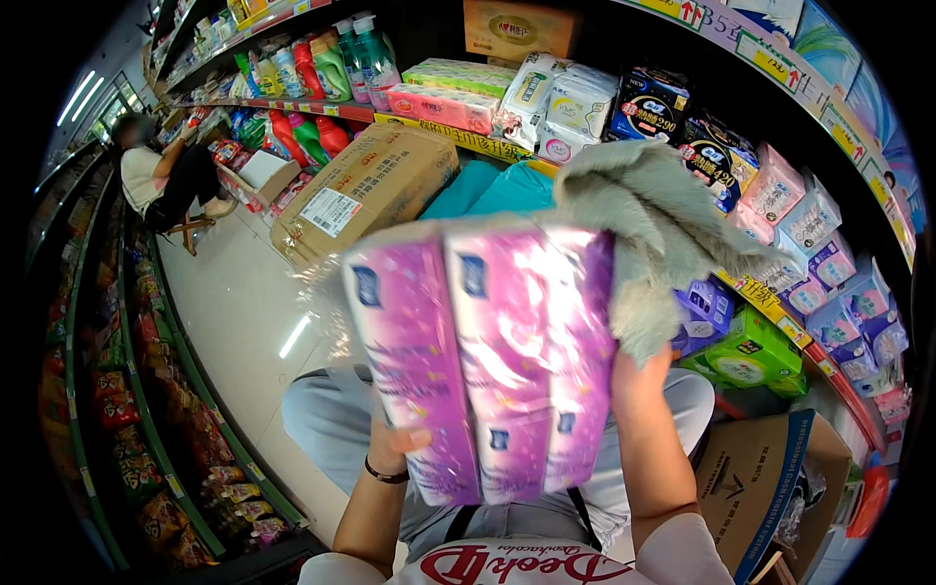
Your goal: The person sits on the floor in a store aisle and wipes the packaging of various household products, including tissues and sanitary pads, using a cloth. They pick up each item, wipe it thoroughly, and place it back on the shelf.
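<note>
A large multipack of purple-and-white tissue packs (502, 361) in see-through plastic wrap is held upright over my lap. My left hand (398, 441) grips its lower left side, the thumb lying on the front. At the right side is my right hand (643, 375), mostly covered by a grey-green cloth (648, 219). That cloth is bunched in it against the pack's edge and drapes up and over toward the shelf. The fingers of my right hand are hidden under the cloth.
Behind the pack are a sealed cardboard box (366, 190) and a teal plastic bag (492, 190). Shelves hold tissue packs (444, 107), sanitary pads (648, 107) and bottles (375, 63). An opened carton (780, 487) stands at right. Snack shelves (146, 390) line the left. Another person (161, 166) sits farther off.
</note>
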Tool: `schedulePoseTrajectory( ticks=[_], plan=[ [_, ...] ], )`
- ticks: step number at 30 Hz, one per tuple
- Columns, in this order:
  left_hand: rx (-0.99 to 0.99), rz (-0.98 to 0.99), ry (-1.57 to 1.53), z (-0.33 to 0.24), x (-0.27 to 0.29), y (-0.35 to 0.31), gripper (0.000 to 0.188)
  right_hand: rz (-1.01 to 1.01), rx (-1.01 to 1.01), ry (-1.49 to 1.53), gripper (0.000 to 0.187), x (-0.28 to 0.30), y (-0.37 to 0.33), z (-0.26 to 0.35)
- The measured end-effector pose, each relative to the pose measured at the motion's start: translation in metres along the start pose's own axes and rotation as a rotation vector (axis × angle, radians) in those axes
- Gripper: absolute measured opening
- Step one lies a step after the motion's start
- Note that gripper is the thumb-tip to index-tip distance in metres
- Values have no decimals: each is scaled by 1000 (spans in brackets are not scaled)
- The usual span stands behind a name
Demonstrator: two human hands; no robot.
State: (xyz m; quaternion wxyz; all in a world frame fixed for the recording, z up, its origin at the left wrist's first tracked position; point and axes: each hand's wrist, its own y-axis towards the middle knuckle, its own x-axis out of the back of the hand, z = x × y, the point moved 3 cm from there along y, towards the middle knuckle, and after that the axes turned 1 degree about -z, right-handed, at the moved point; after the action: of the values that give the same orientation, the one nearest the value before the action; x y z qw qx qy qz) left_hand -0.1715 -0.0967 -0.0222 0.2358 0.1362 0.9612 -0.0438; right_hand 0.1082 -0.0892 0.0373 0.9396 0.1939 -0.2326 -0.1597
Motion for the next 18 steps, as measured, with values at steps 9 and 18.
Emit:
schedulePoseTrajectory(
  ticks=[9, 18],
  plan=[
    [-288, -152, -312, -18, 23, 16, 60, 190, -566, 921, 63, -48, -87, -13],
    [-457, -470, 144, 8, 3, -5, 89, 48, -769, 1469, 61, -66, -55, 9]
  ],
)
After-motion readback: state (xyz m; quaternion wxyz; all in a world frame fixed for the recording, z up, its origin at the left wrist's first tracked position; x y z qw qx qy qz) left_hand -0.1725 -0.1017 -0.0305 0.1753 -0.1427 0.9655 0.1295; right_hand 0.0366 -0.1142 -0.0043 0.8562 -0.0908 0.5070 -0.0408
